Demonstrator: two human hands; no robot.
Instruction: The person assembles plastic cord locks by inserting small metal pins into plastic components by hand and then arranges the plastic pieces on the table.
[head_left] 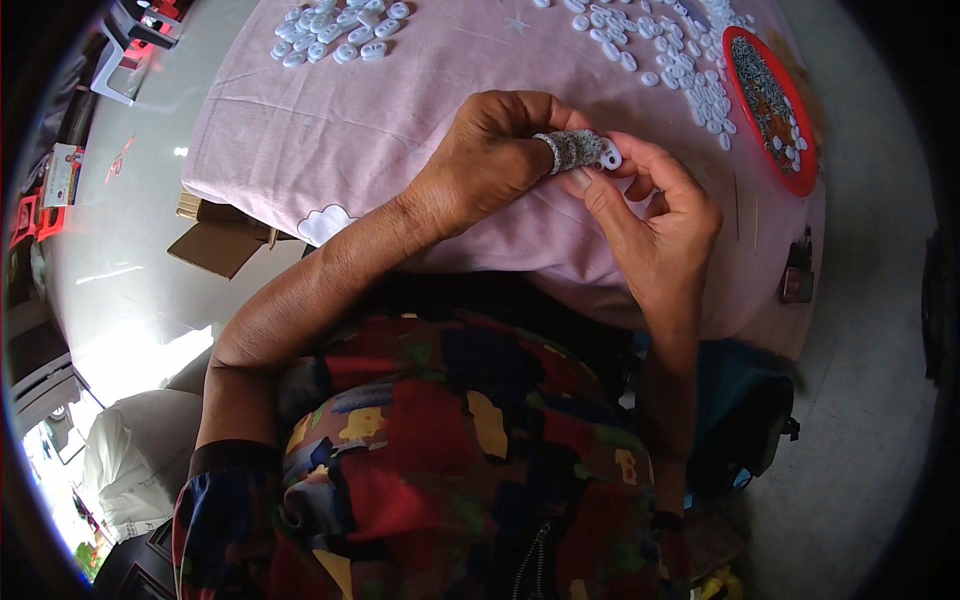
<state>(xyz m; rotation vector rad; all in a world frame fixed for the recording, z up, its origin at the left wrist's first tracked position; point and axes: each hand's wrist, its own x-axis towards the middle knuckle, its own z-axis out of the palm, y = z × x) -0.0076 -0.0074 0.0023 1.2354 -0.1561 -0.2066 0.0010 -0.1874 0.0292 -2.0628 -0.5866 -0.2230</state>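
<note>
Above the pink cloth, my left hand (500, 155) is closed, its fingertips meeting at a small white oval plastic piece (609, 154) with a hole or dark mark in it. A grey speckled, knitted-looking sleeve (572, 150) covers the end of a digit of this hand, probably the thumb. From the other side my right hand (665, 205) pinches at the same white piece with thumb and forefinger. Its other fingers are curled. Anything smaller between the fingertips is hidden.
Loose white oval pieces (335, 30) lie in a pile at the far left, and more white pieces (680, 60) spread at the far right. A red tray (736, 90) there holds small greyish parts. A dark small object (797, 272) sits at the table's right edge. A cardboard box (222, 245) stands left.
</note>
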